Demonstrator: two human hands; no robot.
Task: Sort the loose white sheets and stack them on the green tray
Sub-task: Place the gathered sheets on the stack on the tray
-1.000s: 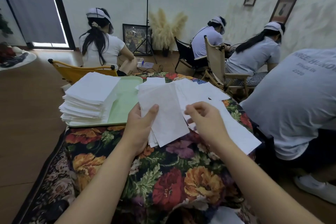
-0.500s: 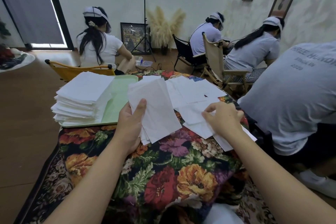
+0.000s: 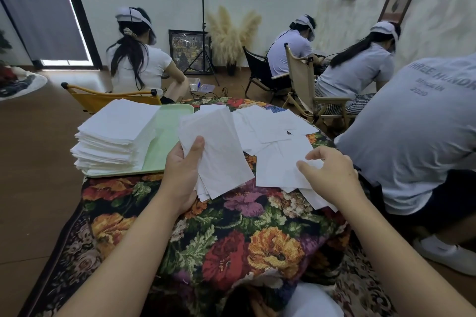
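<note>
While the loose white sheets lie fanned and overlapping across the far right of the desk, a thin sheaf of them stands tilted in the left hand, thumb pressed on its face and fingers curled behind. The right hand reaches into the scatter with fingers bent, its fingertips pinching the edge of one sheet. Gathering looks to be the step in hand, with much of the job done (a tall stack already sits on the green tray, just left of the sheaf). Next, that sheet likely has to be lifted free without dragging its neighbours, then squared onto the sheaf. A flowered cloth covers the desk. Beyond it, four people sit with their backs turned, near a tripod, dried pampas grass and framed pictures on the wall.
</note>
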